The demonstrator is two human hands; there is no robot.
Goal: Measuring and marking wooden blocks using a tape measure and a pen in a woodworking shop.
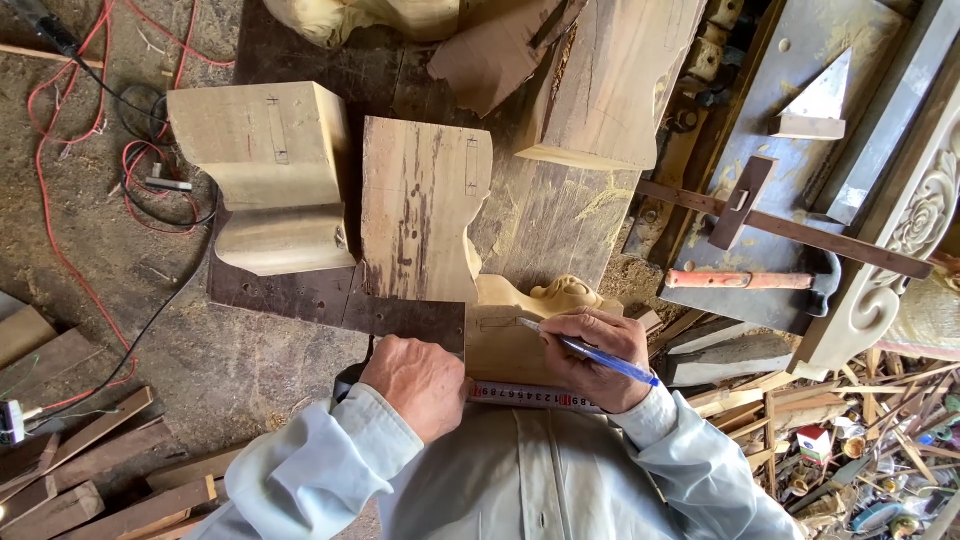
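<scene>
Head view looks straight down on a person marking a carved block (515, 335), a pale piece of wood with a scroll or flower carving at its far end, lying on a dark tabletop (300, 295). The right hand (590, 355) rests on the near right part of the block, its fingers (560, 335) closed around a blue pen (590, 355) whose tip touches the block's top face. The left hand (420, 385) sits just left of the block, curled with its knuckles up; it seems to press down on something dark, but what it grips, if anything, I cannot tell. A ruler (530, 397) lies along the block's near edge, between the 2 hands.

Judging by the faint pencil box already drawn on the block beside the pen tip, the layout is partly done and the line is in the middle of being drawn. Beyond the block stand 2 more pieces: a streaked board (420, 215) directly behind it and a thick cream block (265, 170) further left, each already carrying a small drawn rectangle, so those look marked. No cutting shows on any of them. Right of the carved block lie a hammer (760, 280) and a wooden square (790, 225); red cable (60, 150) trails far to the left
</scene>
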